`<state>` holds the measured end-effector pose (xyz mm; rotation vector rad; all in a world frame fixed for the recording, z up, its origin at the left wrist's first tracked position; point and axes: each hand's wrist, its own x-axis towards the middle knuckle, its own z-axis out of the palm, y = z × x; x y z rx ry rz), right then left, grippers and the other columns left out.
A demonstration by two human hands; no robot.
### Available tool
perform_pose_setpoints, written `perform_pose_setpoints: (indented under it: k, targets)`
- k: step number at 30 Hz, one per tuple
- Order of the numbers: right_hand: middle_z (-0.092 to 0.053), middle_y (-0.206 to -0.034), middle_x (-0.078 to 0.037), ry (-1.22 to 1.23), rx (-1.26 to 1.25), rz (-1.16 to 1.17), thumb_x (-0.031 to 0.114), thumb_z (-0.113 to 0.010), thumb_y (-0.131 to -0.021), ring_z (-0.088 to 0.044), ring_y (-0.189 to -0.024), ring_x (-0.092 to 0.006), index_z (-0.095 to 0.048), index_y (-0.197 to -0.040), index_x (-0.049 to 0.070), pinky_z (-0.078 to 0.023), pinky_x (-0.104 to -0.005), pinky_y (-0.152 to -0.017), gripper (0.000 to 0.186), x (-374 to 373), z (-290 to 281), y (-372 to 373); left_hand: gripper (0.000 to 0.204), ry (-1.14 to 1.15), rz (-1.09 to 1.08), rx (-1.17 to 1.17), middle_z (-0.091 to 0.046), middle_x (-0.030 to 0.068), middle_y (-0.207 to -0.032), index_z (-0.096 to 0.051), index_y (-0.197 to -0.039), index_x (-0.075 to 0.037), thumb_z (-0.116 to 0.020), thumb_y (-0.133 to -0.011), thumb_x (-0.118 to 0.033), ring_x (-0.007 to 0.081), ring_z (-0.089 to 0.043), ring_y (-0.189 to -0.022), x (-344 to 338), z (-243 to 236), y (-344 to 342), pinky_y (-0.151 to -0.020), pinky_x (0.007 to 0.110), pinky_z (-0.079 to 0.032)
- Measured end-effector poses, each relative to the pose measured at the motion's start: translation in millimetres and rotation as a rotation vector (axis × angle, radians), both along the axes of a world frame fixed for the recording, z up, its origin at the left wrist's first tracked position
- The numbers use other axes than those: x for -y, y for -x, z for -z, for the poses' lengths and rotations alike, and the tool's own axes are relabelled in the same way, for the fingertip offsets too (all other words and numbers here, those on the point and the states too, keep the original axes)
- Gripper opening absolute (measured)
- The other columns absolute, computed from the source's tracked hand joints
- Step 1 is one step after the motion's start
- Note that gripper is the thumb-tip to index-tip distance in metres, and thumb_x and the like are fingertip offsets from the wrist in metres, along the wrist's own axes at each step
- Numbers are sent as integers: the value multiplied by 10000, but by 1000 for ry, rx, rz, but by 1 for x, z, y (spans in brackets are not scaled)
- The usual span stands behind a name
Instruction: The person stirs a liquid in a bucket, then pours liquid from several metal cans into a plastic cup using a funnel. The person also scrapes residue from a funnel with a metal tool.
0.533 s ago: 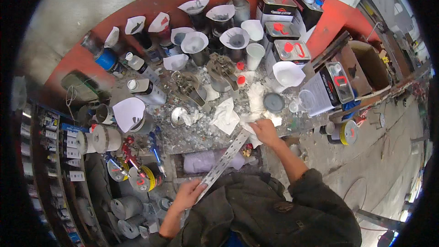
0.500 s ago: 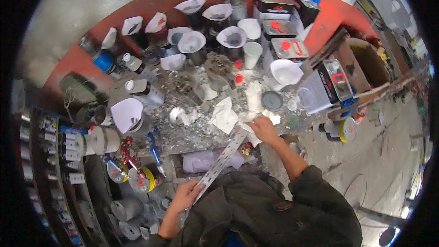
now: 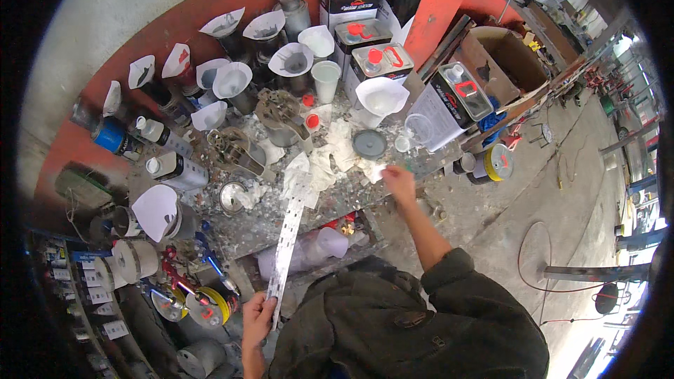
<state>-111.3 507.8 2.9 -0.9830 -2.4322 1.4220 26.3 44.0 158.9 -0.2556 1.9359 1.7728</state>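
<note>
My left hand (image 3: 258,316) is closed around the near end of a long, flat perforated metal strip (image 3: 286,245). Slots run along the strip, which slants up and away so that its far end lies against a crumpled white cloth (image 3: 298,174) on the bench. Over the bench's front edge, my right hand (image 3: 399,184) pinches a small white piece of cloth or paper (image 3: 379,173). Close beyond that hand lies a round grey lid (image 3: 369,144). More crumpled white cloth (image 3: 342,142) lies left of the lid.
Cups with paper strainers (image 3: 232,80) and metal cans (image 3: 379,63) crowd the back of the paint-spattered bench (image 3: 263,231). Several spray guns (image 3: 216,263) hang at the left front. A cardboard box (image 3: 502,60) and a yellow-rimmed can (image 3: 493,163) stand on the right.
My right hand has left the strip's far end and moved right with the small white piece. The strip has swung more upright in my left hand. The view has shifted to the right.
</note>
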Motion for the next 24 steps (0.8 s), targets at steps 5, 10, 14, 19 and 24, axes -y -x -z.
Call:
perform_pose_setpoints:
  k: [5, 10, 14, 19, 24]
  targets:
    - [-626, -1233, -196, -202, -72, 232, 409, -857, -683, -606, -1139, -311, -515, -1317, -35, -480, -399, -976, 847, -72, 1, 5, 178, 50, 49, 24, -533, -60, -677, -641, -870, -16, -634, -962, -168, 28, -444, -619, -16, 0, -4, -548, 229, -359]
    - [-563, -1296, -244, -274, -278, 144, 348, -909, -621, -525, -1243, -362, -448, -1349, -80, -421, -424, -1051, 962, -94, 6, 48, 210, 162, 84, -44, -520, -59, -661, -632, -846, -11, -642, -960, -188, 36, -439, -616, -21, 0, -10, -545, 241, -360]
    - [-590, -1235, -208, -244, -250, 35, 206, -884, -608, -542, -1173, -375, -506, -1291, -2, -430, -437, -1017, 808, -75, -36, 45, 203, 191, -20, -7, -517, -65, -670, -630, -852, -10, -648, -956, -185, 37, -430, -623, -30, 1, -28, -548, 239, -351]
    - [-574, -1237, -147, -346, -484, -192, 132, -835, -628, -513, -1186, -348, -533, -1271, 62, -413, -440, -1017, 714, -46, -81, 10, 194, 177, -110, 87, -541, -61, -713, -638, -888, -3, -637, -963, -181, 33, -439, -646, -57, -3, -31, -558, 232, -351]
    - [-550, -1273, -146, -320, -471, -387, 136, -856, -627, -500, -1212, -337, -494, -1323, 61, -403, -434, -1041, 788, -30, -118, 13, 232, 211, -165, 95, -564, -52, -725, -645, -904, 15, -640, -964, -209, 46, -481, -668, -75, -2, -30, -582, 247, -397]
